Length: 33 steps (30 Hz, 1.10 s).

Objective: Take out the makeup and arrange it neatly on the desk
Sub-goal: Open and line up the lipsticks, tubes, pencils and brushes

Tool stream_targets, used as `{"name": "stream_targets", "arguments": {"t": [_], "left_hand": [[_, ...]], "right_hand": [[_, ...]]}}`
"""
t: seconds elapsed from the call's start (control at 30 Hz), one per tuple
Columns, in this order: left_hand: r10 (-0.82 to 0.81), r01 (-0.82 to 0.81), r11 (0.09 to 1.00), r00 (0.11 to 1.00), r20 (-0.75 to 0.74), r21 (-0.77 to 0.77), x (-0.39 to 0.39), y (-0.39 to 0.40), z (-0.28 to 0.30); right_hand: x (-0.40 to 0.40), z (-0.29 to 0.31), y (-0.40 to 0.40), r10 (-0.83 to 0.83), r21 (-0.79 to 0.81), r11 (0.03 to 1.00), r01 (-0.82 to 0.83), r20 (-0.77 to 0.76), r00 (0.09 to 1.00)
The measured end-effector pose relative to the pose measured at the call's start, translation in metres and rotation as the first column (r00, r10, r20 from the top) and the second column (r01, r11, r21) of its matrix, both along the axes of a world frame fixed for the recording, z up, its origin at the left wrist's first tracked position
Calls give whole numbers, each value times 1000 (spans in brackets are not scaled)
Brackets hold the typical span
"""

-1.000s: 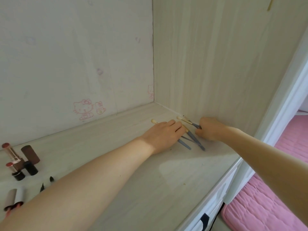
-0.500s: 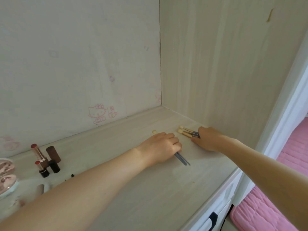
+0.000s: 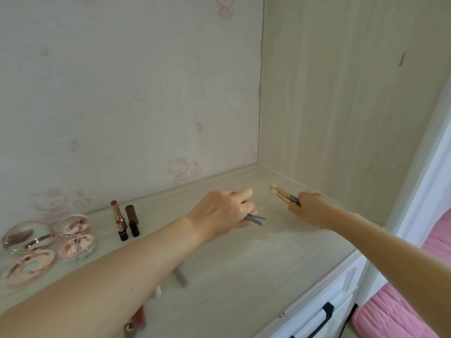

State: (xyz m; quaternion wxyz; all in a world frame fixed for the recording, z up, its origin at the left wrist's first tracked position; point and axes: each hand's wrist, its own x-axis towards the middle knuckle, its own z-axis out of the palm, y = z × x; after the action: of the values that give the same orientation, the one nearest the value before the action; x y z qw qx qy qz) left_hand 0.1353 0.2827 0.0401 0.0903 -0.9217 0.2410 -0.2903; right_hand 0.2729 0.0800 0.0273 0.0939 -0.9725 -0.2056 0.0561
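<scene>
My right hand (image 3: 308, 209) grips a small bundle of makeup brushes (image 3: 283, 193) with pale tips pointing toward the back corner of the desk (image 3: 244, 276). My left hand (image 3: 227, 208) holds grey-handled brushes (image 3: 255, 218), whose handle ends stick out to the right below my fingers. Both hands hover just above the desk near the right side wall. Two open lipsticks (image 3: 117, 213) and their dark caps (image 3: 131, 214) stand upright at the back left.
Several round rose-gold compacts (image 3: 46, 240) lie at the far left. A grey pencil-like stick (image 3: 180, 276) and a red tube (image 3: 139, 318) lie partly under my left forearm. White drawers with a dark handle (image 3: 324, 315) sit below the desk edge; pink bedding (image 3: 390, 313) lies at the right.
Both hands have lifted brushes off the desk and drawn back from the corner. The view has swung left and taken in the compacts.
</scene>
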Motion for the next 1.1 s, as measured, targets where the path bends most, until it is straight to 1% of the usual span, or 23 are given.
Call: {"name": "stream_targets", "arguments": {"t": [0.07,0.1,0.13,0.17,0.23,0.27,0.33,0.37,0.43,0.5,0.7,0.77,0.83,0.87,0.9,0.97,1.0,1.1], "left_hand": [[58,-59,996,998,-23,-66,-14,7,3],[76,-80,987,997,-29,-141,-21,10,4],[95,-99,964,995,-31,-247,-29,12,7],[126,-139,925,990,-61,-352,-38,12,10],[162,-229,813,972,-170,-536,-56,16,16],[152,-243,744,969,-197,-622,-66,18,19],[139,-266,608,963,-230,-748,-85,23,23],[142,-285,552,958,-249,-783,-95,26,25],[140,-307,472,951,-274,-826,-113,34,26],[135,-307,401,952,-276,-863,-131,44,25],[106,-317,131,946,-305,-939,-203,57,21],[112,-318,83,945,-308,-945,-228,61,16],[99,-309,54,948,-303,-949,-255,65,10],[94,-300,75,951,-293,-951,-268,66,6],[103,-291,133,955,-278,-948,-282,68,3],[195,-317,365,945,-261,-875,-310,76,-2],[239,-328,456,940,-242,-827,-323,81,-6],[241,-325,630,945,-220,-706,-359,94,-17]], "right_hand": [[-14,8,9,31,15,999,-32,28,999],[-22,12,13,47,31,998,-48,31,998],[-29,16,18,60,64,996,-61,28,998],[-37,20,23,73,100,992,-76,27,997],[-52,25,34,123,120,985,-127,36,992],[-59,27,40,142,127,981,-144,26,990],[-76,31,52,165,228,962,-150,-47,985],[-85,33,57,192,294,943,-156,-97,977],[-103,35,68,252,410,899,-153,-199,947],[-122,36,79,305,474,867,-157,-254,918],[-181,35,109,389,520,833,-188,-308,868],[-200,33,118,438,505,824,-257,-280,854],[-219,30,129,485,463,816,-346,-224,845],[-229,29,134,506,437,811,-389,-190,841],[-238,27,141,525,420,803,-423,-163,835],[-255,23,153,563,411,781,-470,-138,815],[-263,21,159,581,401,772,-493,-130,804],[-282,17,175,611,337,762,-553,-89,787]]}}
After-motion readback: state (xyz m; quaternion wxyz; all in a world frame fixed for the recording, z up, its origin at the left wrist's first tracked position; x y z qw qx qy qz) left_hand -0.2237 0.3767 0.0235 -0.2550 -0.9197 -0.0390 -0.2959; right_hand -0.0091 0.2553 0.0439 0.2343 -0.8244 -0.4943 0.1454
